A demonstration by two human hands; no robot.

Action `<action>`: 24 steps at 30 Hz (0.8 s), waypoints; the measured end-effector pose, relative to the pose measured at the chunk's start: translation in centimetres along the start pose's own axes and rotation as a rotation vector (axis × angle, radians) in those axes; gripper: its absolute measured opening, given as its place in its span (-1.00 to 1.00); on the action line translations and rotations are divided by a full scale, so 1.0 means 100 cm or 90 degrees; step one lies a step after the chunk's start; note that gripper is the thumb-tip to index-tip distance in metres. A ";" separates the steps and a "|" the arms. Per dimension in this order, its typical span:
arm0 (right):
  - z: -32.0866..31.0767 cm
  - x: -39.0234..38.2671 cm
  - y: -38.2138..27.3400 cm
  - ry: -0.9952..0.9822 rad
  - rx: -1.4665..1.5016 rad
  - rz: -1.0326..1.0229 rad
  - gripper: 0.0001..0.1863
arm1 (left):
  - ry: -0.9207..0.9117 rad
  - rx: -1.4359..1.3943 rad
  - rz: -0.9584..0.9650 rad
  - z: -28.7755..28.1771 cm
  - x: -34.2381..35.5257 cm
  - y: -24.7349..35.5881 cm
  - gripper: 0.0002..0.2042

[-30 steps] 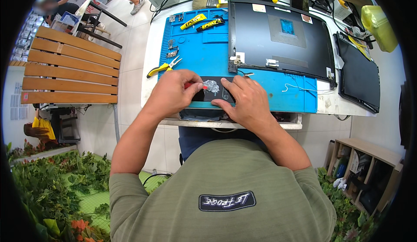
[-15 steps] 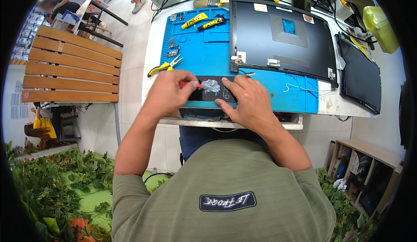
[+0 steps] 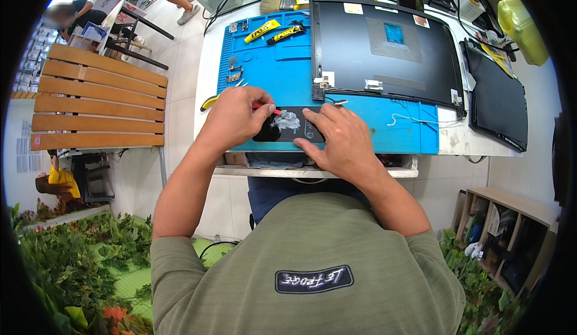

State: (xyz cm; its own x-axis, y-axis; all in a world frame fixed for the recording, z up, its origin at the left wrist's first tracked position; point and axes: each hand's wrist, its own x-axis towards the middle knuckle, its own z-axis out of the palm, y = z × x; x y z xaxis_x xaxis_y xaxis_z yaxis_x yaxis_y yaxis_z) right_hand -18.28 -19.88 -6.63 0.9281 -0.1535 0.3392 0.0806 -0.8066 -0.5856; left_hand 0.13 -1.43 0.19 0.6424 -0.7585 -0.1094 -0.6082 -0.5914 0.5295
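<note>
In my left hand (image 3: 237,115), closed in a pinch, is a thin red stick-like tool (image 3: 264,106); its tip reaches the grey paste (image 3: 285,120). That paste lies in an uneven lump on a flat black plate (image 3: 305,129) at the mat's near edge. My right hand (image 3: 341,132) steadies the plate's right end, thumb on the near side and index finger on the far side. Yellow-handled pliers (image 3: 210,102) lie behind my left hand, mostly hidden. A yellow tube (image 3: 262,31) and a black-and-yellow tube (image 3: 285,34) rest farther back.
The blue work mat (image 3: 270,70) covers much of the white table. On it lies a dark laptop lid (image 3: 348,46), with a white thread (image 3: 415,117) nearby. Small metal hinges (image 3: 234,73) sit at left, a brush (image 3: 277,0) behind, another dark panel (image 3: 496,103) at right.
My left hand has shifted slightly up and left with the red tool, uncovering more of the black plate's left end. The right hand keeps its hold. The whole view has moved slightly.
</note>
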 end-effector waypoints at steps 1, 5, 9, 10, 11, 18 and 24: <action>-0.001 0.000 0.000 -0.001 0.011 0.011 -0.41 | -0.006 0.007 0.012 0.000 0.002 0.000 -0.83; 0.003 -0.003 0.005 0.036 0.025 0.010 -0.40 | -0.060 0.066 0.061 -0.004 0.014 0.013 -0.88; 0.005 -0.002 0.005 0.073 0.020 -0.013 -0.39 | -0.083 0.092 0.184 -0.004 0.023 0.011 -0.91; 0.005 -0.002 0.005 0.071 0.019 -0.012 -0.39 | -0.092 0.095 0.205 -0.004 0.024 0.012 -0.91; 0.005 -0.002 0.005 0.071 0.018 -0.011 -0.39 | -0.100 0.099 0.226 -0.004 0.026 0.013 -0.90; 0.002 -0.002 0.002 0.042 0.023 0.008 -0.41 | -0.203 -0.012 0.164 -0.014 0.033 0.013 -0.90; 0.002 -0.002 0.002 0.023 0.027 0.017 -0.42 | -0.146 -0.076 0.021 -0.021 0.022 -0.015 -0.88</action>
State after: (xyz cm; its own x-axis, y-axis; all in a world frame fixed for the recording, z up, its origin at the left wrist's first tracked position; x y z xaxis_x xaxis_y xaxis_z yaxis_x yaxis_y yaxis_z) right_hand -18.37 -19.89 -6.98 0.9164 -0.1960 0.3489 0.0717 -0.7774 -0.6249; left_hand 3.42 -1.60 0.88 0.4925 -0.8268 -0.2720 -0.5589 -0.5399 0.6294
